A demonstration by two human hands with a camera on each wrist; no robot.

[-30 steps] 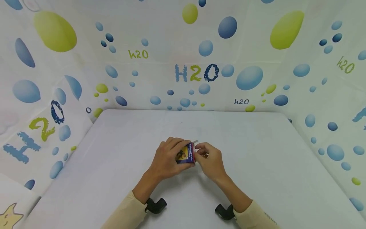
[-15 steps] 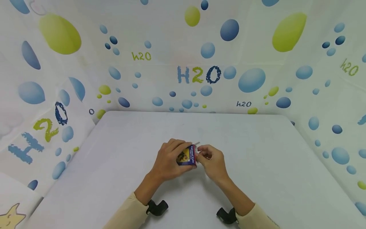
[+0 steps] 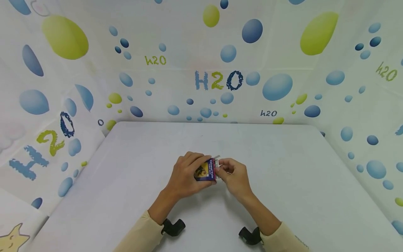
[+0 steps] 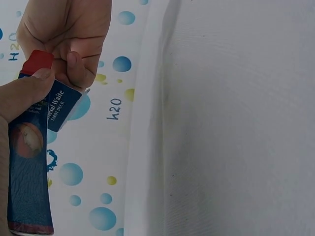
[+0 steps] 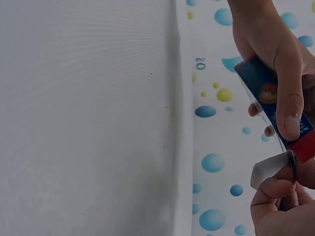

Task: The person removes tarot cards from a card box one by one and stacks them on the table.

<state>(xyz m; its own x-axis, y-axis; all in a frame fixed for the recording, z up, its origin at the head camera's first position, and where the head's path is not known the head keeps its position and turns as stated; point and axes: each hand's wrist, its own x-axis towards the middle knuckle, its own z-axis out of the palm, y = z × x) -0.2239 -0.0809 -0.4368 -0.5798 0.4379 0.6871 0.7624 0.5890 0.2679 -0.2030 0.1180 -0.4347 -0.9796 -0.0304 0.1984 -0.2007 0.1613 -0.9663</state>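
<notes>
A small blue tarot card box [image 3: 204,170], with a yellow picture on its front, is held over the table. My left hand [image 3: 185,175] grips it, thumb along the narrow blue side [image 4: 28,177] in the left wrist view. At the box's right end my right hand [image 3: 235,176] pinches the lid flap [image 5: 269,169] between thumb and curled fingers. The flap is bent away from the box, its pale inner face visible in the right wrist view. A red side tab [image 4: 38,62] sticks out past the left thumb. The box's contents are hidden.
Both hands are above a white-covered table [image 3: 283,168]. Behind it and along the sides stands a white curtain [image 3: 176,38] printed with blue and green drops. A black angled piece [image 3: 174,228] sits at each wrist by the beige sleeves.
The head view has shifted slightly. My right fingertips have drawn closer together at the end of the box, while the left hand keeps its hold.
</notes>
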